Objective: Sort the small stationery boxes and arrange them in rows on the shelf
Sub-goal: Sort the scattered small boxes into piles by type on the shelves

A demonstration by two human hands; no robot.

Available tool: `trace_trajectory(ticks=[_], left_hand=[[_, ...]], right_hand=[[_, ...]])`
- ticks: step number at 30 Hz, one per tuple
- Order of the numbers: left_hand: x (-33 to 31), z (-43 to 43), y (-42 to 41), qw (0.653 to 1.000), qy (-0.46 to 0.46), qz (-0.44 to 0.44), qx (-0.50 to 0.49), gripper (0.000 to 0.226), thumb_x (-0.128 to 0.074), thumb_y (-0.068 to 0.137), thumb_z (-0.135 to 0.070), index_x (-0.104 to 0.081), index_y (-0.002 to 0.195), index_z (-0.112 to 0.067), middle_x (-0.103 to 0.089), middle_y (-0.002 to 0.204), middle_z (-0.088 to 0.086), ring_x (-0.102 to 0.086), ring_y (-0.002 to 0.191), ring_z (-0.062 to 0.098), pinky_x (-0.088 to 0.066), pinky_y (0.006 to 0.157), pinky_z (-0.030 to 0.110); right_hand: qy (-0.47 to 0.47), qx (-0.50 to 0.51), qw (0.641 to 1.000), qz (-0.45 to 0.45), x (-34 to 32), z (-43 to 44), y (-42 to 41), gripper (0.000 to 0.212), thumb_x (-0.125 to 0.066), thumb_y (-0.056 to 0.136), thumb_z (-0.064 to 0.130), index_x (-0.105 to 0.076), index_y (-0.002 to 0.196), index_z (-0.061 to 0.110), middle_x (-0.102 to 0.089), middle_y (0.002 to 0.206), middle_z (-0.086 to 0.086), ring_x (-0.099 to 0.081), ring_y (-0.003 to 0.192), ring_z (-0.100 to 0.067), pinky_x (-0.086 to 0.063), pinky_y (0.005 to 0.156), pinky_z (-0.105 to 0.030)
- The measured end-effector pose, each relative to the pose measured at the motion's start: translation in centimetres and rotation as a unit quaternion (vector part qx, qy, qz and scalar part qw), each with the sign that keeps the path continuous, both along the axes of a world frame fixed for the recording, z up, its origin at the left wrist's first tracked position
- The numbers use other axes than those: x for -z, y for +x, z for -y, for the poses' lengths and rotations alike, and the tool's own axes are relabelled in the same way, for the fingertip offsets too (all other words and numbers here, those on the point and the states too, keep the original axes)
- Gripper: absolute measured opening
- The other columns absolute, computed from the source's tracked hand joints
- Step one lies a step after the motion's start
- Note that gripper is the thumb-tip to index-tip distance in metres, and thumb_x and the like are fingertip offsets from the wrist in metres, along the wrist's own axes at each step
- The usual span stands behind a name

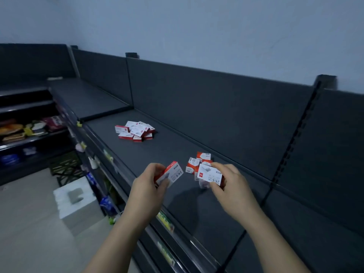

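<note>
Left grip (147, 186) is clasping one box (174, 172), right grip (230, 186) a second box (209, 175); three boxes (194, 164) are sitting beside it, a heap (136, 130) of roughly nine farther.

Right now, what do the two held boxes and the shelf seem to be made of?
Left-hand box and right-hand box: likely thin printed cardboard, smooth finish; crisp folded edges, red-and-white print. Shelf: probably painted metal, matte dark grey; thin flat deck, slotted upright beside it.
</note>
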State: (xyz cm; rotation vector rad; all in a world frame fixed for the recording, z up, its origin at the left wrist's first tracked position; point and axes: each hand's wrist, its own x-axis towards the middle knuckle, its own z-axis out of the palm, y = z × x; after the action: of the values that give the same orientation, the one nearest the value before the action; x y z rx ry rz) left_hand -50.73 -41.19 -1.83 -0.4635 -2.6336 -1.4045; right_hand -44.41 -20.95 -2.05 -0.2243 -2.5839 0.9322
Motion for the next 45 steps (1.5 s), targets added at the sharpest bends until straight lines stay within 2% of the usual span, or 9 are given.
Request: trace_trajectory(ticks=[3,8,13,22,28,32,37,42,45], left_hand=[[0.2,1.4,-3.4,0.999,-0.001,-0.003,-0.037,0.019,-0.062,0.089,-0.021,-0.054,0.103,-0.032,-0.058,0.090,-0.022,-0.056,0.078,-0.006,-0.038,0.058,0.007],[1.1,4.2,-9.1,0.997,-0.025,0.002,-0.071,0.018,-0.061,0.089,-0.019,-0.060,0.103,-0.030,-0.061,0.088,-0.019,-0.057,0.076,-0.001,-0.037,0.055,0.010],[2.5,6.9,-16.1,0.997,-0.032,0.023,-0.071,0.022,-0.061,0.089,-0.018,-0.064,0.109,-0.026,-0.064,0.093,-0.011,-0.057,0.075,0.000,-0.038,0.056,0.013],[2.7,11.6,-29.1,0.995,-0.096,-0.006,0.013,0.017,-0.057,0.091,-0.016,-0.071,0.100,-0.018,-0.064,0.084,-0.006,-0.058,0.075,0.011,-0.045,0.064,0.027],[4.0,12.6,-35.4,0.986,-0.140,0.008,0.092,0.021,-0.054,0.091,-0.008,-0.073,0.096,-0.016,-0.062,0.084,-0.007,-0.054,0.075,0.011,-0.033,0.053,0.005],[5.2,12.6,-37.9,0.981,-0.143,0.052,0.119,0.011,-0.064,0.082,-0.010,-0.063,0.080,-0.021,-0.060,0.080,0.003,-0.054,0.073,0.018,-0.036,0.054,0.011],[6.1,12.2,-40.2,0.980,-0.164,0.058,0.097,0.033,-0.073,0.078,-0.025,-0.065,0.110,-0.018,-0.052,0.112,0.003,-0.053,0.099,0.016,-0.037,0.075,0.024],[6.3,12.4,-41.2,0.982,-0.169,0.066,0.058,0.047,-0.071,0.081,-0.030,-0.055,0.124,-0.021,-0.045,0.120,0.000,-0.049,0.091,0.013,-0.040,0.076,0.024],[7.0,12.4,-41.1,0.981,-0.184,0.034,0.052,0.046,-0.065,0.085,-0.033,-0.052,0.128,-0.023,-0.047,0.126,-0.002,-0.052,0.105,0.018,-0.043,0.079,0.027]], right_hand=[[0.011,-0.026,1.000,0.002,0.2,1.1,-4.6,0.047,-0.057,0.087,0.012,-0.050,0.131,0.028,-0.047,0.128,0.010,-0.052,0.105,-0.007,-0.045,0.086,-0.023],[0.040,-0.060,0.997,0.021,0.6,3.5,-11.3,0.046,-0.056,0.090,0.014,-0.047,0.134,0.025,-0.047,0.126,0.009,-0.046,0.096,-0.003,-0.035,0.074,-0.009],[0.039,-0.053,0.997,0.030,1.2,6.1,-17.1,0.047,-0.056,0.091,0.014,-0.046,0.135,0.025,-0.046,0.128,0.009,-0.051,0.106,-0.007,-0.033,0.077,-0.010],[0.003,0.014,0.999,0.037,1.9,11.8,-26.1,0.048,-0.056,0.090,0.011,-0.048,0.135,0.024,-0.045,0.119,0.012,-0.048,0.093,-0.001,-0.036,0.072,-0.003],[-0.012,0.059,0.997,0.055,3.0,13.9,-29.6,0.048,-0.056,0.089,0.009,-0.049,0.134,0.025,-0.048,0.122,0.010,-0.051,0.082,0.000,-0.035,0.070,-0.001],[-0.035,0.057,0.996,0.064,3.7,14.7,-31.0,0.047,-0.055,0.089,0.006,-0.052,0.131,0.028,-0.046,0.113,0.015,-0.052,0.086,0.004,-0.036,0.071,0.002],[-0.046,0.028,0.995,0.082,4.6,14.9,-33.3,0.044,-0.058,0.088,0.011,-0.054,0.126,0.033,-0.049,0.112,0.018,-0.053,0.090,0.005,-0.037,0.073,0.000],[-0.056,-0.011,0.991,0.123,5.8,15.0,-35.4,0.039,-0.059,0.087,0.017,-0.051,0.121,0.035,-0.047,0.105,0.019,-0.048,0.072,0.007,-0.035,0.065,-0.007],[-0.039,-0.023,0.989,0.139,6.6,15.0,-36.4,0.040,-0.061,0.087,0.025,-0.050,0.125,0.034,-0.050,0.117,0.014,-0.050,0.074,0.003,-0.038,0.069,-0.012]])
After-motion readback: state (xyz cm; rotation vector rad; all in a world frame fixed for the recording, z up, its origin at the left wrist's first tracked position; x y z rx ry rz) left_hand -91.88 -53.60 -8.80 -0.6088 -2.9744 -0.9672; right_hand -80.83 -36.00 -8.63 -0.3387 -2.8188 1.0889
